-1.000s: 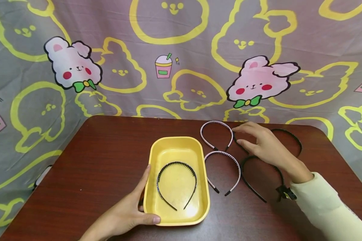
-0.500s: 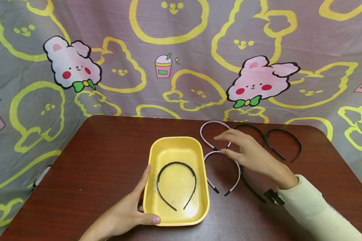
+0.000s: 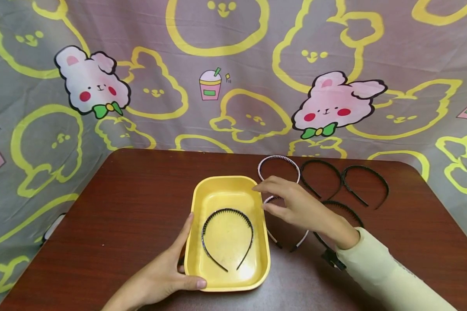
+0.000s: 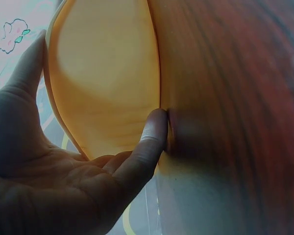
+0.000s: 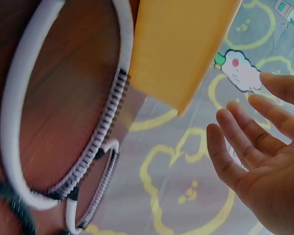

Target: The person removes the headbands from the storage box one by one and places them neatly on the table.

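A yellow plastic tray (image 3: 218,185) rests on the table with a glittery black toothed headband (image 3: 228,210) lying inside it. My left hand (image 3: 159,276) grips the tray's near-left corner. In the left wrist view, one digit touches the rim and another reaches the bottom edge of the wall (image 4: 103,73). Fingers spread, my right hand (image 3: 301,207) hovers at the tray's right rim and holds nothing. Beneath it lies a pale pink headband (image 3: 273,238), partly covered. The right wrist view shows the empty palm (image 5: 264,166) above pale headbands (image 5: 19,88).
Behind the right hand lies another pale headband (image 3: 279,157). To its right are two black headbands, one in the middle (image 3: 321,162) and one farther right (image 3: 373,170). A nearer black headband (image 3: 352,209) is partly under the forearm. A patterned curtain (image 3: 233,121) hangs behind the table (image 3: 140,194).
My right hand has moved left from over the black headbands, across the pale ones, to the tray's right rim. The left hand, tray and headbands have stayed in place.
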`<state>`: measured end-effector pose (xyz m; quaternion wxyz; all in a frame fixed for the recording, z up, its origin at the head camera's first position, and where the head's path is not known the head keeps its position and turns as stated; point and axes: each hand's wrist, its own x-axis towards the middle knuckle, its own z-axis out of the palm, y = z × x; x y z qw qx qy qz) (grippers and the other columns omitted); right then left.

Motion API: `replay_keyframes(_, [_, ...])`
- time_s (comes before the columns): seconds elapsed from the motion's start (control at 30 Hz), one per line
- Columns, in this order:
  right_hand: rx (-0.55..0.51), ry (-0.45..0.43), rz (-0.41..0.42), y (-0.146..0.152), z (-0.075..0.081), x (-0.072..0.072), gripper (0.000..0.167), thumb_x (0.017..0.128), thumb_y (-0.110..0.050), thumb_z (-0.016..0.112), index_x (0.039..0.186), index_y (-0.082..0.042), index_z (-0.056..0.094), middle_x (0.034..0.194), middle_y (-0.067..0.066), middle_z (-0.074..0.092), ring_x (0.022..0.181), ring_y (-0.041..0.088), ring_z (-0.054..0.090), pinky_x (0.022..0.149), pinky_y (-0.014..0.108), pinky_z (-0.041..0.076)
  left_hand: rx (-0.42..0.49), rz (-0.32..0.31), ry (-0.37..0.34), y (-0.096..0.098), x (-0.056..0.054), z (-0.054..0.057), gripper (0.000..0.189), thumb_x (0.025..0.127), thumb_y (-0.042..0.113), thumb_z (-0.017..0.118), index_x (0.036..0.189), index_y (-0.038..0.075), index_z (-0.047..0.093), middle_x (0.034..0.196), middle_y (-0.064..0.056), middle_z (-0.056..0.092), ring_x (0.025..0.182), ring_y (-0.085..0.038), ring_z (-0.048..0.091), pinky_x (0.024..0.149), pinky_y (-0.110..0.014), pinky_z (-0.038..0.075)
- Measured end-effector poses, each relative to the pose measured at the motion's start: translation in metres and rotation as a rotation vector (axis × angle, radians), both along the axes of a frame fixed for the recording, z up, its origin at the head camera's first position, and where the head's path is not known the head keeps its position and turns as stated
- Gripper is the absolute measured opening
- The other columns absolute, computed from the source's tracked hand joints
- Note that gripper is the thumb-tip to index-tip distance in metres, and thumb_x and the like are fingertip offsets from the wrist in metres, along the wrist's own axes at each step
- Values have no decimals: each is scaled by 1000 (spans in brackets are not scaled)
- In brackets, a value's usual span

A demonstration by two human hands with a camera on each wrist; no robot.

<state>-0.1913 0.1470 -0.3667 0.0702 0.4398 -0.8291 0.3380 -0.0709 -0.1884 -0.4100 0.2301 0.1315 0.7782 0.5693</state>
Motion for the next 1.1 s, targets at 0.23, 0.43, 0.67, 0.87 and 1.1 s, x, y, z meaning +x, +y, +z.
replay_keyframes(0.23, [21, -35, 25, -18, -5, 0, 39, 88, 3, 79, 125, 2, 70, 118, 13, 72, 94, 25, 66, 77, 35, 56, -13, 2, 10, 0, 0, 1, 137, 82, 23, 90, 165, 43, -17, 172, -24, 13, 106, -14, 68, 94, -13, 46])
replay_keyframes(0.43, [67, -88, 27, -29, -7, -2, 38, 90, 2, 75, 127, 1, 69, 120, 14, 72, 99, 23, 68, 75, 32, 57, -18, 1, 17, 0, 0, 1, 137, 82, 23, 90, 165, 42, -17, 172, -24, 13, 105, -13, 68, 93, -13, 47])
replay_keyframes(0.67, [144, -111, 57, -44, -6, -8, 37, 91, -5, 77, 127, -1, 70, 118, 10, 72, 99, 19, 67, 83, 31, 56, -15, 0, 13, 0, 0, 1, 136, 82, 23, 90, 165, 42, -16, 172, -24, 13, 105, -13, 69, 92, -14, 48])
replay_keyframes(0.87, [175, -122, 116, -52, -8, -16, 37, 89, -1, 75, 125, 1, 71, 109, 12, 72, 94, 19, 68, 80, 30, 59, -9, -7, 25, 1, 0, 0, 136, 83, 22, 90, 166, 40, -17, 174, -23, 8, 108, -13, 68, 93, -15, 49])
replay_keyframes(1.1, [214, -113, 140, -63, -8, -23, 34, 88, 2, 75, 121, 2, 73, 109, 13, 73, 90, 21, 70, 77, 29, 60, -48, 8, 38, 1, 0, 1, 136, 82, 26, 90, 166, 40, -16, 176, -17, 1, 121, -18, 61, 97, -12, 45])
